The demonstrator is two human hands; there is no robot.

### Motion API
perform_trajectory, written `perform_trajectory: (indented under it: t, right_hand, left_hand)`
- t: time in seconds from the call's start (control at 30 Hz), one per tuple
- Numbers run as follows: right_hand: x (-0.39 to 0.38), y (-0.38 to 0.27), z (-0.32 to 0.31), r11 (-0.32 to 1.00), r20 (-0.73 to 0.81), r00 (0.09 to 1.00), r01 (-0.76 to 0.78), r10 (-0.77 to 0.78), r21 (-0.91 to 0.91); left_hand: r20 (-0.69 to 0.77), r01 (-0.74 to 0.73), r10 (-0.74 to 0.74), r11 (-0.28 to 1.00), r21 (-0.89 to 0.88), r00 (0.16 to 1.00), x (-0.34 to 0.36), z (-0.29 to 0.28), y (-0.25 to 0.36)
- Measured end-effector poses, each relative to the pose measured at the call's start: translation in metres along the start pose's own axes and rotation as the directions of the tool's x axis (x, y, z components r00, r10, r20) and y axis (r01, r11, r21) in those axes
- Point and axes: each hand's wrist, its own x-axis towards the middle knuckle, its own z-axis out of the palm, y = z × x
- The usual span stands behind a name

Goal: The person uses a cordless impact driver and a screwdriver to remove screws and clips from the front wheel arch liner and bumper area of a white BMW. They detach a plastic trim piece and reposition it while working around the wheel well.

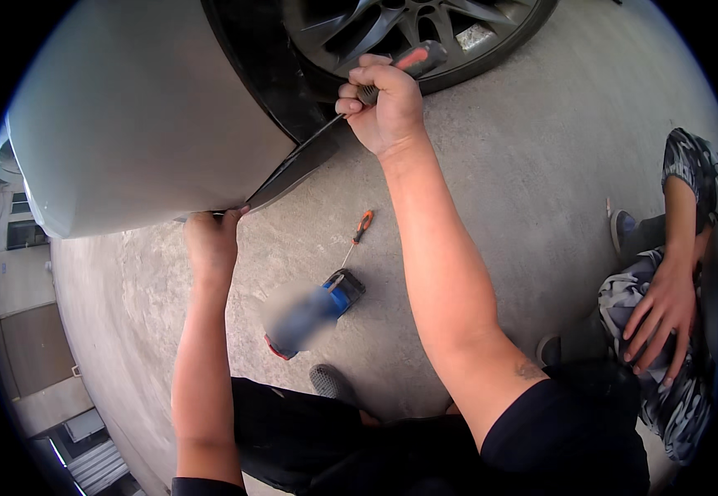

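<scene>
My right hand (388, 107) is closed round the black and red handle (418, 59) of a long screwdriver, beside the car wheel. Its thin dark shaft (319, 132) slants down to the left, along the seam between the silver bumper (152, 124) and the black lower trim (297, 175). At the bumper's lower edge my left hand (213, 240) is closed, thumb against the edge near the trim. Its other fingers are mostly hidden beneath the bumper. Where the screwdriver's tip ends is hard to make out.
On the concrete floor (532, 190) lie a smaller screwdriver (363, 226) with an orange and black handle and a blue, partly blurred power tool (338, 293). The alloy wheel (491, 70) stands ahead. At right another person crouches in camouflage clothing, one hand (665, 310) resting on a knee.
</scene>
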Motion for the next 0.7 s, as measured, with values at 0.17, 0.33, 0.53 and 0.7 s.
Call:
perform_trajectory:
  t: [0.17,0.33,0.53,0.7]
  right_hand:
    - [0.003,0.009,-0.005,0.991,-0.027,0.999,-0.014,0.018,0.133]
    - [-0.008,0.035,-0.049,0.867,-0.344,0.937,0.119,0.063,0.484]
    - [-0.029,0.065,-0.104,0.756,-0.227,0.954,0.001,0.196,0.654]
    - [-0.013,0.009,-0.056,0.959,-0.068,0.993,-0.076,0.098,0.272]
  left_hand:
    - [0.017,0.006,-0.008,0.997,0.077,1.000,-0.001,-0.007,0.002]
    - [-0.008,-0.008,0.009,0.995,0.103,1.000,0.003,-0.009,-0.015]
    - [0.038,0.057,-0.067,0.977,0.205,0.997,0.004,-0.015,0.020]
    - [0.045,0.028,-0.037,0.984,0.176,0.998,0.001,-0.015,0.016]
